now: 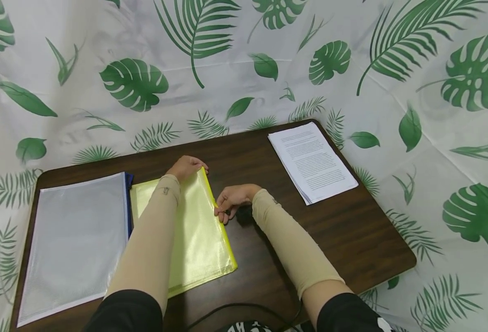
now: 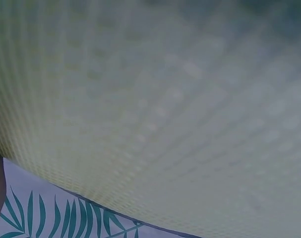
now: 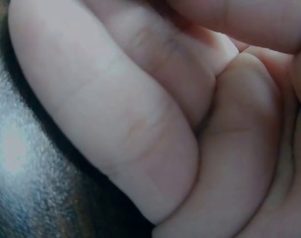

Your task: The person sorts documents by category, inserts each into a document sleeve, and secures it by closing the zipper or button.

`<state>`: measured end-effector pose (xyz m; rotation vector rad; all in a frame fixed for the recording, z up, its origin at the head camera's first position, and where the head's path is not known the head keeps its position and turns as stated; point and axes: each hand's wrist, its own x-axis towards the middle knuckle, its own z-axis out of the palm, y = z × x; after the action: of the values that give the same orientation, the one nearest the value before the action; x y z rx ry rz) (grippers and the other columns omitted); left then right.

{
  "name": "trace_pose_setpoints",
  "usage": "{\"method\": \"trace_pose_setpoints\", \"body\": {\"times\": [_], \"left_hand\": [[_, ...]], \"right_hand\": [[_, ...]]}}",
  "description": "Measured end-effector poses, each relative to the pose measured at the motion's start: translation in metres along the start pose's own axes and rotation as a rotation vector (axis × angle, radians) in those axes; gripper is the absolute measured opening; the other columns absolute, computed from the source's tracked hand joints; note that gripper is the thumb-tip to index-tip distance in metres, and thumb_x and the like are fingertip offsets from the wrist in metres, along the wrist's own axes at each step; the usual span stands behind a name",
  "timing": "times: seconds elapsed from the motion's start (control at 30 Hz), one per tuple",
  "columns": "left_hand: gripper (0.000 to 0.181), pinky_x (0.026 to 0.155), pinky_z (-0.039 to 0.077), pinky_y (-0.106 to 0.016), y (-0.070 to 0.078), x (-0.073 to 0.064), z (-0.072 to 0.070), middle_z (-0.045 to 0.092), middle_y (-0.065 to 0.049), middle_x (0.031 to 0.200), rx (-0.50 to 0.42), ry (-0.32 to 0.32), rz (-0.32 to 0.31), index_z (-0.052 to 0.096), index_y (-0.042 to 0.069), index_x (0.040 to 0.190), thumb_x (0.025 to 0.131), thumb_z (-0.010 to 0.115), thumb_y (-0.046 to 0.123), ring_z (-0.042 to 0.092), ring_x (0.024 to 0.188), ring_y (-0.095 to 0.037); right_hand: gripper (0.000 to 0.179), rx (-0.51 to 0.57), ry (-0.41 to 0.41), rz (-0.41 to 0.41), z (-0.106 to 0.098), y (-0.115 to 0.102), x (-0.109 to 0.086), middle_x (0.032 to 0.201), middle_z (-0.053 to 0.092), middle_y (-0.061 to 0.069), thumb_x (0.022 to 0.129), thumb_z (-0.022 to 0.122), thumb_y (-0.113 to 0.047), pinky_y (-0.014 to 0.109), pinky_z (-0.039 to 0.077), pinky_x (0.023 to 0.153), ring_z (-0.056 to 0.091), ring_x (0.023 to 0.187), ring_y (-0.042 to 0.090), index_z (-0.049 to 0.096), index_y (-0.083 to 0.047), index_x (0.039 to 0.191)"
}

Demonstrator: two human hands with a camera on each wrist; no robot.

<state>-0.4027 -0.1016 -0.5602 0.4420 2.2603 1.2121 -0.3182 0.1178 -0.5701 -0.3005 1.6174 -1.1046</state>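
Note:
A translucent yellow mesh zip pouch (image 1: 198,230) lies on the table, its bright yellow zipper edge (image 1: 227,244) along the right side. My left hand (image 1: 187,167) holds the pouch by its top right corner. Partway down that edge, my right hand (image 1: 235,198) pinches the zipper between thumb and fingers; whatever lies between the fingertips is hidden. Pale mesh (image 2: 155,124) fills most of the left wrist view, very close and blurred. In the right wrist view, curled fingers (image 3: 110,109) cover nearly everything.
A clear mesh pouch with a blue zipper edge (image 1: 78,235) lies at the left of the dark wood table (image 1: 331,240). A stack of printed sheets (image 1: 312,161) sits at the back right. A black cable (image 1: 244,304) runs near the front. Leaf-patterned cloth (image 1: 227,55) hangs behind.

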Motion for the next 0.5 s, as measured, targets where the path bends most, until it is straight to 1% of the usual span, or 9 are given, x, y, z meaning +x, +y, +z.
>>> {"method": "trace_pose_setpoints", "body": {"times": [0.1, 0.17, 0.23, 0.4, 0.5], "left_hand": [[0.032, 0.082, 0.048, -0.028, 0.0019, 0.0026, -0.0003, 0.074, -0.015, 0.115, 0.021, -0.004, -0.003, 0.073, 0.000, 0.119, 0.109, 0.047, 0.016, 0.067, 0.097, -0.023], [0.032, 0.084, 0.048, -0.030, 0.0028, 0.0034, -0.0006, 0.074, -0.014, 0.115, 0.036, -0.013, -0.007, 0.073, 0.000, 0.120, 0.109, 0.047, 0.016, 0.067, 0.095, -0.022], [0.032, 0.088, 0.048, -0.032, 0.0030, 0.0046, -0.0008, 0.074, -0.014, 0.115, 0.044, -0.019, -0.016, 0.073, 0.001, 0.120, 0.109, 0.047, 0.016, 0.066, 0.098, -0.023], [0.032, 0.102, 0.046, -0.042, 0.0030, 0.0058, -0.0013, 0.073, -0.016, 0.116, 0.037, -0.022, -0.022, 0.072, 0.002, 0.122, 0.110, 0.047, 0.017, 0.064, 0.111, -0.029], [0.032, 0.105, 0.044, -0.045, 0.0010, 0.0050, -0.0008, 0.073, -0.017, 0.117, 0.022, -0.024, -0.029, 0.071, 0.001, 0.123, 0.110, 0.046, 0.017, 0.063, 0.114, -0.031]], "right_hand": [[0.021, 0.019, 0.006, 0.001, -0.0020, 0.0008, -0.0006, 0.093, 0.077, 0.011, 0.104, 0.056, -0.006, 0.033, 0.059, 0.080, 0.074, 0.088, 0.021, 0.072, 0.005, 0.111], [0.021, 0.029, -0.002, 0.002, -0.0027, 0.0007, -0.0014, 0.094, 0.077, 0.011, 0.104, 0.056, -0.006, 0.033, 0.059, 0.081, 0.074, 0.089, 0.021, 0.072, 0.005, 0.112], [0.022, 0.034, -0.010, 0.003, -0.0033, 0.0004, -0.0025, 0.094, 0.077, 0.011, 0.104, 0.056, -0.007, 0.034, 0.059, 0.082, 0.074, 0.089, 0.021, 0.072, 0.005, 0.113], [0.022, 0.043, -0.008, 0.007, -0.0043, -0.0007, -0.0040, 0.093, 0.077, 0.011, 0.104, 0.056, -0.007, 0.034, 0.059, 0.082, 0.074, 0.089, 0.021, 0.071, 0.006, 0.115], [0.023, 0.043, -0.010, 0.001, -0.0043, 0.0007, -0.0025, 0.093, 0.077, 0.011, 0.104, 0.055, -0.006, 0.034, 0.059, 0.083, 0.074, 0.089, 0.021, 0.071, 0.006, 0.115]]}}
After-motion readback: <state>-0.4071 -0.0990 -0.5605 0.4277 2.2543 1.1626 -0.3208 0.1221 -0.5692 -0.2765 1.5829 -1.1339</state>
